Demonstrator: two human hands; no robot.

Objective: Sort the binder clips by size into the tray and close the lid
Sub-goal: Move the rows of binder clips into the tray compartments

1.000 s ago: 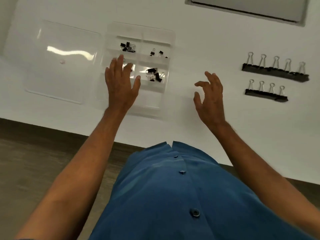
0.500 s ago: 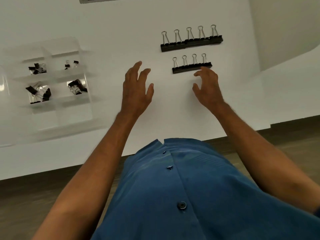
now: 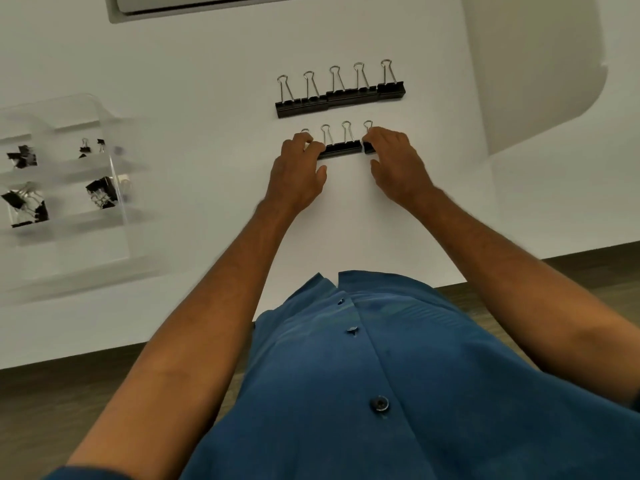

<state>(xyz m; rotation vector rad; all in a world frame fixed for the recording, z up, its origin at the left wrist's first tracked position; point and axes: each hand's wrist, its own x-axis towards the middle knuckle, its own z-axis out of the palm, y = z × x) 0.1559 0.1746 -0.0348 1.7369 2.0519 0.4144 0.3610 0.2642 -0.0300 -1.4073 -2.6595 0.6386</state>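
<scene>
Pickup step: the near row of binder clips [image 3: 341, 148] is being grabbed, end clips pinched by left hand [image 3: 300, 168] and right hand [image 3: 393, 161]. Next, they'd probably be carried to the clear tray [image 3: 114, 174].

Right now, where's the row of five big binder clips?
In the head view, the row of five large clips lies on the white table, right of centre, just beyond the four-clip row that both hands touch.

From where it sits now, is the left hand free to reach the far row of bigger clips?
Probably yes. The left hand rests on the near row of clips; the far row lies just beyond, with only bare table between them.
</scene>
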